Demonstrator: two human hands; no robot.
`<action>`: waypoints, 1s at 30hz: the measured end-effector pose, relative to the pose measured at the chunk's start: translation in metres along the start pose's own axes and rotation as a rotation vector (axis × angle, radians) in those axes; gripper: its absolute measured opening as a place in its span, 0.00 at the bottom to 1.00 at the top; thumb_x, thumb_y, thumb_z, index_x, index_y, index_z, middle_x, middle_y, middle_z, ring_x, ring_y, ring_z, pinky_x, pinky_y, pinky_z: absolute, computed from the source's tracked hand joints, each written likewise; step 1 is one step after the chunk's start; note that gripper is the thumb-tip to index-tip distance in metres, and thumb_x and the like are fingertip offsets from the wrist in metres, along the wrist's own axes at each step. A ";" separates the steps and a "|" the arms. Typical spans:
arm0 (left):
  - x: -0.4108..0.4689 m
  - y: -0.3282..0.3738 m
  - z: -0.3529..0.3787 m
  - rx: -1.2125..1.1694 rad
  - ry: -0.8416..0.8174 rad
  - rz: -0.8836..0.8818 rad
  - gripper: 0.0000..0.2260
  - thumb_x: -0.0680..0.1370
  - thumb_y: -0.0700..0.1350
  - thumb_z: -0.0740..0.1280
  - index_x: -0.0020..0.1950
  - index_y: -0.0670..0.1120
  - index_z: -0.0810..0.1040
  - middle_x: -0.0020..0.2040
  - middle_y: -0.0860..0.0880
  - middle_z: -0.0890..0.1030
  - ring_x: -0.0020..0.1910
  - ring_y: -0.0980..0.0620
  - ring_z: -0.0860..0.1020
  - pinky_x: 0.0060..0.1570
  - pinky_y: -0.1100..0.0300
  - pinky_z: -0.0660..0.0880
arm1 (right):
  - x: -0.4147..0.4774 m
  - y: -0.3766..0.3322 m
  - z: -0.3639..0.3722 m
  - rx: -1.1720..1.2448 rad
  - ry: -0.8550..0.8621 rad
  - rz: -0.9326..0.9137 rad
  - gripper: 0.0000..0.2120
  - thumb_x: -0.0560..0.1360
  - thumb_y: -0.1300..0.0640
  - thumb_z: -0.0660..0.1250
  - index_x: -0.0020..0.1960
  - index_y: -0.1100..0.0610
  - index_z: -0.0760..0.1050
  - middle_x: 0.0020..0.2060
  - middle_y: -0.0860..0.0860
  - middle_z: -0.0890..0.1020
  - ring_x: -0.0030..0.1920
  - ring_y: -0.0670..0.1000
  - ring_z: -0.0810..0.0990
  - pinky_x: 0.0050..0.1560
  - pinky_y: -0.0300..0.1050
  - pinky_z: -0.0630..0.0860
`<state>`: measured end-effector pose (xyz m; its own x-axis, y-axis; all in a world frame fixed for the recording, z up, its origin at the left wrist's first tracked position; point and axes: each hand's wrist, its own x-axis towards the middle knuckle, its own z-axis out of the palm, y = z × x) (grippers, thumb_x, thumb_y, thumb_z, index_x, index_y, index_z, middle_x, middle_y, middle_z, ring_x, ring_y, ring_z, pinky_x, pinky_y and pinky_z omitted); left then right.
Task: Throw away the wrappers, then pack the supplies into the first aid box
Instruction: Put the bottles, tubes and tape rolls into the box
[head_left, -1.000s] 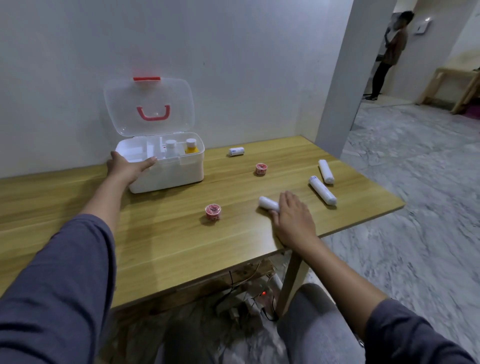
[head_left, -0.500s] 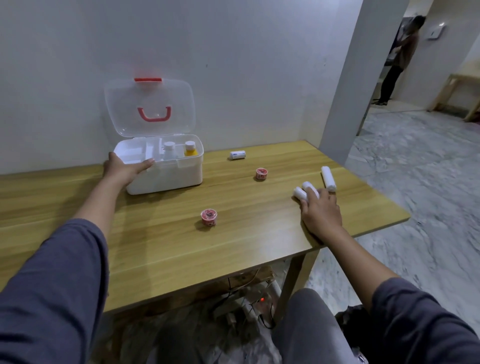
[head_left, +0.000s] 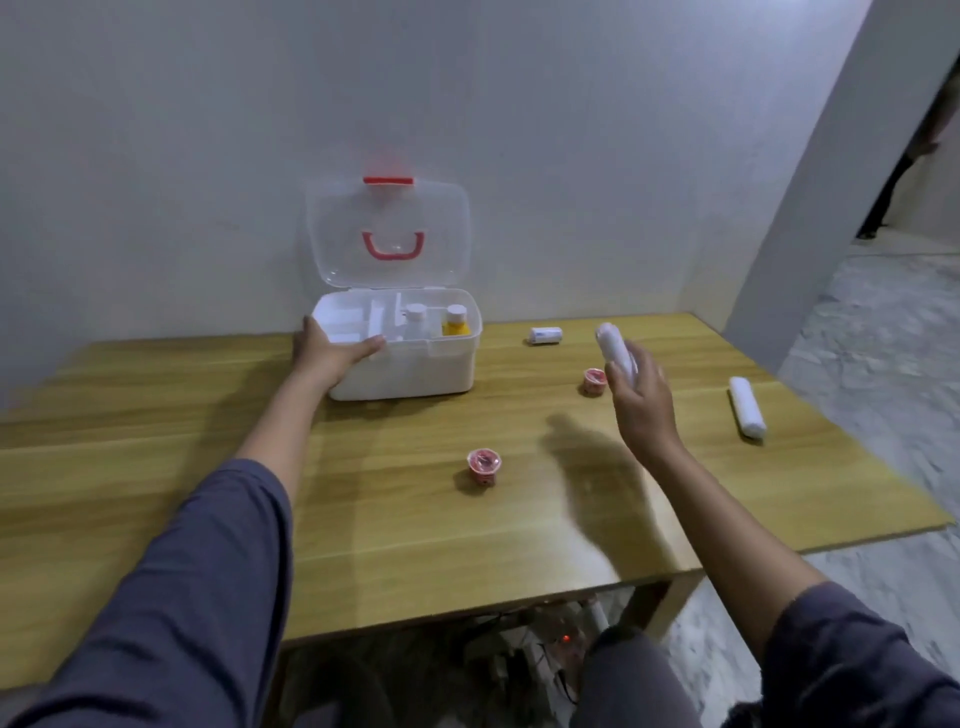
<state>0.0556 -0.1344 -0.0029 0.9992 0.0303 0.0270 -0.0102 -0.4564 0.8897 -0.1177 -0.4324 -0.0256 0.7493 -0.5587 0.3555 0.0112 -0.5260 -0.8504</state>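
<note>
The white first aid box (head_left: 415, 371) stands open against the wall, its clear lid up, with a white bottle (head_left: 415, 318) and a yellow bottle (head_left: 455, 321) inside. My left hand (head_left: 327, 353) grips the box's front left rim. My right hand (head_left: 641, 397) is raised above the table, right of the box, holding white bandage rolls (head_left: 615, 351); how many is unclear. Another white bandage roll (head_left: 747, 408) lies near the table's right edge. A small white roll (head_left: 545, 335) lies near the wall. Two pink tape rolls (head_left: 595, 381) (head_left: 484, 465) sit on the table.
The wooden table (head_left: 156, 467) ends at the right beside a marble floor (head_left: 883, 322). A grey pillar (head_left: 810, 182) stands at the table's far right corner. Cables and a power strip with a red light (head_left: 565, 638) lie under the table. A person's legs (head_left: 893, 176) show in the far doorway.
My right hand has picked up white bandage rolls from the right side of the table and lifted them leftward toward the box. My left hand stayed on the box.
</note>
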 end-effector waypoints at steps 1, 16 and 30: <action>0.002 -0.002 0.002 -0.006 0.004 0.006 0.45 0.65 0.56 0.78 0.76 0.45 0.61 0.74 0.44 0.68 0.71 0.43 0.68 0.67 0.50 0.68 | 0.006 -0.013 0.007 0.114 -0.035 -0.030 0.21 0.76 0.53 0.60 0.68 0.56 0.66 0.54 0.54 0.70 0.54 0.57 0.72 0.45 0.39 0.72; -0.001 -0.007 0.009 -0.032 0.044 0.012 0.39 0.66 0.52 0.78 0.72 0.45 0.64 0.69 0.44 0.71 0.67 0.45 0.72 0.56 0.57 0.70 | 0.090 -0.107 0.122 0.530 -0.253 -0.103 0.11 0.76 0.64 0.59 0.59 0.58 0.69 0.44 0.54 0.73 0.40 0.48 0.71 0.43 0.42 0.68; -0.005 -0.010 0.010 0.002 0.043 0.042 0.43 0.69 0.55 0.75 0.77 0.44 0.57 0.73 0.44 0.64 0.72 0.46 0.65 0.62 0.56 0.68 | 0.102 -0.068 0.152 0.528 -0.382 -0.023 0.12 0.75 0.61 0.65 0.57 0.57 0.66 0.49 0.53 0.75 0.45 0.47 0.75 0.39 0.31 0.75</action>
<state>0.0511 -0.1391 -0.0168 0.9953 0.0493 0.0839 -0.0520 -0.4596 0.8866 0.0587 -0.3563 0.0101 0.9266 -0.2323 0.2958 0.2810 -0.0952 -0.9550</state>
